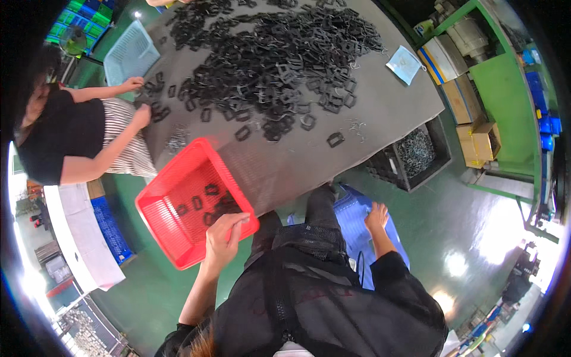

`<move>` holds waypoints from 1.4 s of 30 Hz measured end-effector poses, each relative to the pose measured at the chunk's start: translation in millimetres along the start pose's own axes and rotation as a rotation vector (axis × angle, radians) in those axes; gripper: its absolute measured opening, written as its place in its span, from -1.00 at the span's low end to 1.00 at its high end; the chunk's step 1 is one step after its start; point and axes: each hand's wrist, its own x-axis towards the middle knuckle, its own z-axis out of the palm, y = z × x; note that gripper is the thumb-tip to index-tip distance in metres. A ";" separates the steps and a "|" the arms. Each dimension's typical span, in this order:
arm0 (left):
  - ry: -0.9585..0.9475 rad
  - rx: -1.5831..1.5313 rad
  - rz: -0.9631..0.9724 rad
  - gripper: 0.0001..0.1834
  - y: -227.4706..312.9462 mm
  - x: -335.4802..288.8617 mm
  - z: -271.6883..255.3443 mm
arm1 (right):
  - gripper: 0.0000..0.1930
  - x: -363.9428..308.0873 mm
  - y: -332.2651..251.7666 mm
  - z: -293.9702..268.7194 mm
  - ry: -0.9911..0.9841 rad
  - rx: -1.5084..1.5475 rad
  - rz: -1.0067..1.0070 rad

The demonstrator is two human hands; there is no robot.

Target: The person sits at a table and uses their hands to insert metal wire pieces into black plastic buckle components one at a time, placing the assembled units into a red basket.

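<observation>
- Left hand: narrow pinch, contents unclear, by red perforated basket at worktop's near edge.
- Right hand: grip unclear, beside blue plastic stool.

Faint red lettering is crossing the black top, lying between and below the left fingers and right fingers; nothing is reading clearly.

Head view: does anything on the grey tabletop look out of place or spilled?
Yes, mildly: a flat, pale-blue rectangular sheet, possibly a face mask, lies on the grey tabletop by its right edge, unlike the heaped black rectangular frames. One black frame lies apart from that heap, possibly strayed.
</observation>
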 end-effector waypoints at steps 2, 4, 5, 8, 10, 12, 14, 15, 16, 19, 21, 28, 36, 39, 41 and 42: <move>0.006 -0.047 -0.066 -0.78 6.9 18.5 35.1 | -0.30 40.1 3.3 -23.5 -0.043 -0.168 -0.071; 0.023 -0.010 -0.045 -0.77 19.7 35.6 78.3 | -0.12 76.2 30.3 -1.9 -0.275 -0.225 -0.038; 0.029 -0.035 -0.049 -0.77 23.0 45.9 96.8 | -0.08 92.2 33.4 4.6 -0.373 -0.235 -0.003; 0.008 -0.078 -0.082 -0.77 30.5 70.9 138.9 | -0.03 110.8 56.5 21.7 -0.598 -0.348 0.000; 0.003 -0.105 -0.100 -0.78 27.9 81.6 153.4 | -0.04 107.6 76.0 33.0 -0.682 -0.474 -0.120; 0.023 -0.069 -0.146 -0.79 19.1 88.2 161.0 | -0.11 116.5 99.2 59.2 -0.648 -0.465 -0.219; 0.050 -0.046 -0.165 -0.79 3.3 95.7 170.1 | -0.16 129.8 111.3 62.9 -0.601 -0.455 -0.289; 0.056 -0.043 -0.177 -0.77 0.4 98.6 170.1 | -0.17 130.4 109.8 60.1 -0.582 -0.445 -0.319; 0.076 -0.042 -0.174 -0.77 -1.9 102.7 168.7 | -0.19 131.8 106.4 56.1 -0.561 -0.433 -0.349; 0.159 -0.073 -0.174 -0.77 -5.8 102.9 172.0 | -0.21 144.8 94.7 20.1 -0.559 -0.435 -0.367; 0.199 -0.102 -0.150 -0.77 -13.1 101.8 179.7 | -0.35 153.0 86.0 -4.3 -0.576 -0.419 -0.319; 0.240 -0.150 0.037 -0.75 -52.2 134.0 231.5 | -0.65 217.0 81.6 -24.4 -0.719 -0.412 -0.671; 0.370 0.391 0.394 -0.65 -73.8 200.6 309.4 | -0.77 158.0 -118.6 -195.4 0.207 0.441 -1.178; 0.418 0.359 0.422 -0.69 -86.8 209.0 309.4 | -0.75 160.8 -135.4 -164.3 0.170 0.640 -1.203; 0.357 0.133 0.333 -0.73 -81.1 204.4 304.2 | -0.74 160.4 -140.6 -151.5 0.232 0.716 -1.179; 0.321 0.023 0.291 -0.75 -74.0 199.8 298.5 | -0.74 158.3 -142.2 -148.4 0.264 0.759 -1.163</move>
